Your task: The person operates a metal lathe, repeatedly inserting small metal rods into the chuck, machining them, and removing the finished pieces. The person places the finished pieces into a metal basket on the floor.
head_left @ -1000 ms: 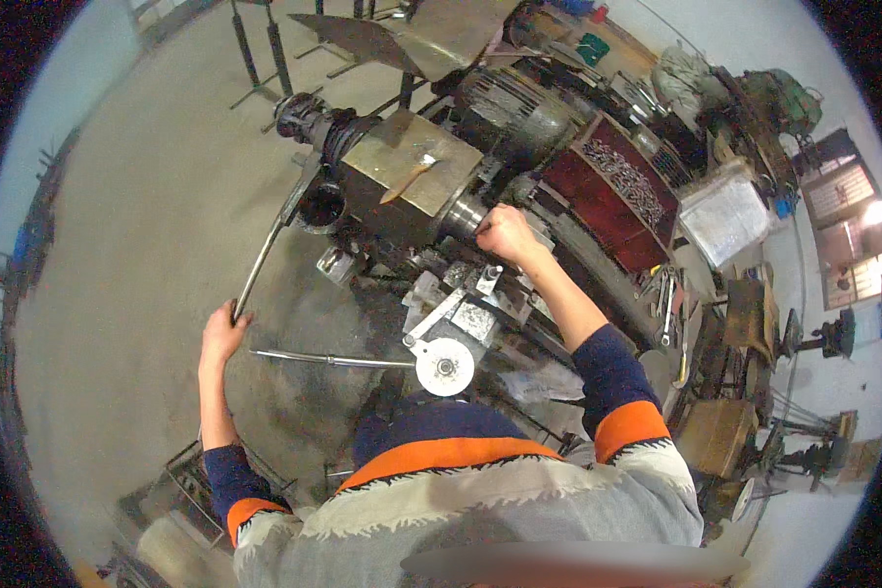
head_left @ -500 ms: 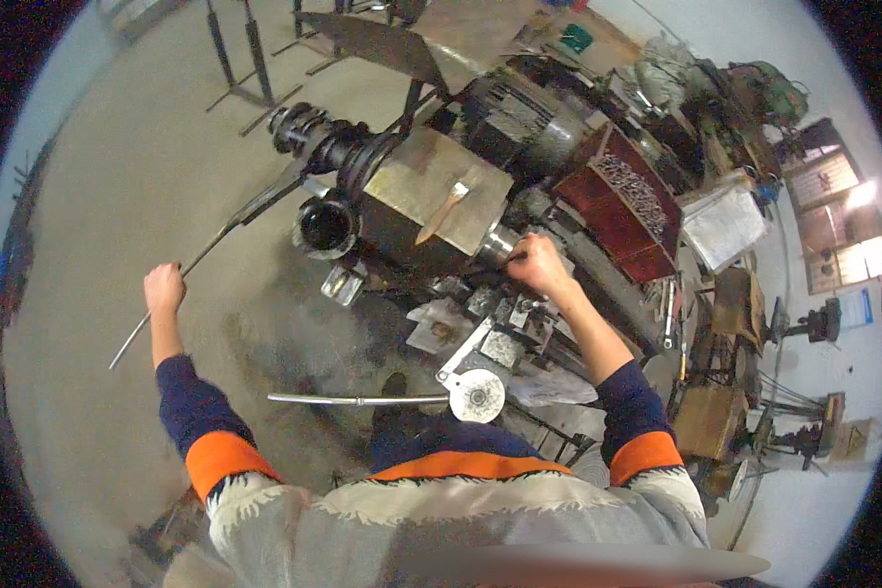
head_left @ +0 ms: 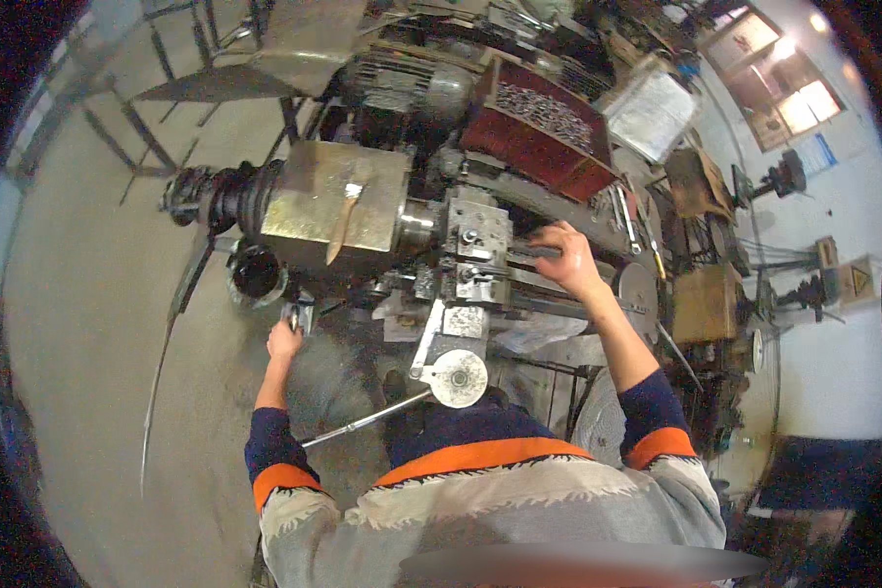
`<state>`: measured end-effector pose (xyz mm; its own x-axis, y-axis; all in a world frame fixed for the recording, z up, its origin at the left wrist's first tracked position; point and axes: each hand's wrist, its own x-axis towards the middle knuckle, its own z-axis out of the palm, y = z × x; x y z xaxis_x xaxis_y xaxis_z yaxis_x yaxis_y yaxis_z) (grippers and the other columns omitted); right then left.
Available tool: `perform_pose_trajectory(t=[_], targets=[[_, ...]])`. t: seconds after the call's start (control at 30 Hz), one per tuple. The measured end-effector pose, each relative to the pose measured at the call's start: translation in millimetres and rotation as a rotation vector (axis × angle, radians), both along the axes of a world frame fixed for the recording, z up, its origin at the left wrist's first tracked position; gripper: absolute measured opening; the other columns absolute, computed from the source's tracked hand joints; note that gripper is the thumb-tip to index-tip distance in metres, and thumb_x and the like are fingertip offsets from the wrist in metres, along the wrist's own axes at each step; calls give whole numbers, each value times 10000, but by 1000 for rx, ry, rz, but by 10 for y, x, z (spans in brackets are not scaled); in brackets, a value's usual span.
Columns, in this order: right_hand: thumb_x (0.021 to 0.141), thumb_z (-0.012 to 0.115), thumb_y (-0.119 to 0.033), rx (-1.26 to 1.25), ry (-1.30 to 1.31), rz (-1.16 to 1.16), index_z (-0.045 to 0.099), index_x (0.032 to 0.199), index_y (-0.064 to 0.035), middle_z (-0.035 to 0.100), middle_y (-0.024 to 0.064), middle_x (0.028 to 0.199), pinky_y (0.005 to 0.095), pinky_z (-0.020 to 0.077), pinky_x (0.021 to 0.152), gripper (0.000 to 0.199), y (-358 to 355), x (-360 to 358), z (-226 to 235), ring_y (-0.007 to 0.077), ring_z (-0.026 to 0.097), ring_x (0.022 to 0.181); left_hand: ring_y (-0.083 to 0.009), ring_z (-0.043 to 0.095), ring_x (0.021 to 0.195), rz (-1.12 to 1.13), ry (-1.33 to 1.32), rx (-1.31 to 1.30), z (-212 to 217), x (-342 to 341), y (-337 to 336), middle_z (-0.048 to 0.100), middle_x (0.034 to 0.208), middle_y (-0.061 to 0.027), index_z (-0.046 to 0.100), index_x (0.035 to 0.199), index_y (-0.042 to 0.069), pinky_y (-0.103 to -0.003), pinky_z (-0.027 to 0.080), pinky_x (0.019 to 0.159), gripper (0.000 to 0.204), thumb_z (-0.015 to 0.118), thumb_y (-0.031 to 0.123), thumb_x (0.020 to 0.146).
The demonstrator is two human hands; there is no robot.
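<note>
My left hand point(head_left: 284, 342) is closed at a small metal box point(head_left: 305, 316) under the headstock of a lathe-like machine; what its fingers hold is hidden. My right hand point(head_left: 567, 261) reaches over the machine bed, just right of the metal tool block point(head_left: 477, 245). Its thumb and fingers are apart, and I make out nothing between them. Left of the block, a shiny round spindle point(head_left: 418, 224) sticks out of the headstock point(head_left: 299, 220). A long thin bar point(head_left: 164, 367) slants down at the left, away from both hands.
A paintbrush point(head_left: 343, 220) lies on the headstock. Behind the bed stands a red bin point(head_left: 539, 132) of small metal pieces, with wrenches point(head_left: 625, 223) to its right. Close to my body are a white round disc point(head_left: 459, 379) and a metal lever point(head_left: 367, 419).
My left hand has let go of the long bar and moved right to the small box. My right hand has left the spindle and moved right. The tool block now sits beside the spindle.
</note>
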<state>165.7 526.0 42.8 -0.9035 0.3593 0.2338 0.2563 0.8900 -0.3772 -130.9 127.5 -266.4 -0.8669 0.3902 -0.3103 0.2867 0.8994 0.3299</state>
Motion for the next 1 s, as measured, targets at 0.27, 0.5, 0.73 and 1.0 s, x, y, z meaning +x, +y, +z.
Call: perform_pose_trajectory(t=[0.27, 0.5, 0.73, 1.0], targets=[[554, 570, -97, 82, -124, -350, 648, 762, -29, 612, 150, 767, 360, 451, 726, 232, 439, 1457, -207, 310, 563, 737, -297, 584, 886, -31, 81, -102, -282, -361, -192, 612, 925, -125, 583, 906, 99, -420, 462, 742, 200, 579, 149, 713], [563, 631, -175, 106, -432, -839, 663, 811, -42, 615, 181, 778, 357, 476, 683, 282, 1346, 2933, -745, 315, 599, 748, -296, 583, 876, 29, 64, -80, 378, 56, -829, 605, 962, -131, 575, 1013, 146, -392, 461, 757, 328, 628, 243, 704], [679, 568, -216, 30, -764, -1048, 570, 1053, -45, 579, 181, 1030, 377, 441, 811, 411, 2033, 4204, -1204, 312, 548, 972, -162, 564, 479, 463, -186, 343, 1080, 987, -1707, 583, 643, -122, 556, 901, -38, -265, 433, 387, 258, 593, 190, 787], [657, 580, -196, 55, -773, -924, 589, 830, 16, 612, 213, 866, 392, 485, 703, 274, 2559, 5635, -2481, 342, 597, 833, -191, 508, 368, 995, -97, 710, 1166, 1703, -1458, 541, 540, -111, 503, 785, -35, -294, 372, 306, 309, 578, 265, 800]])
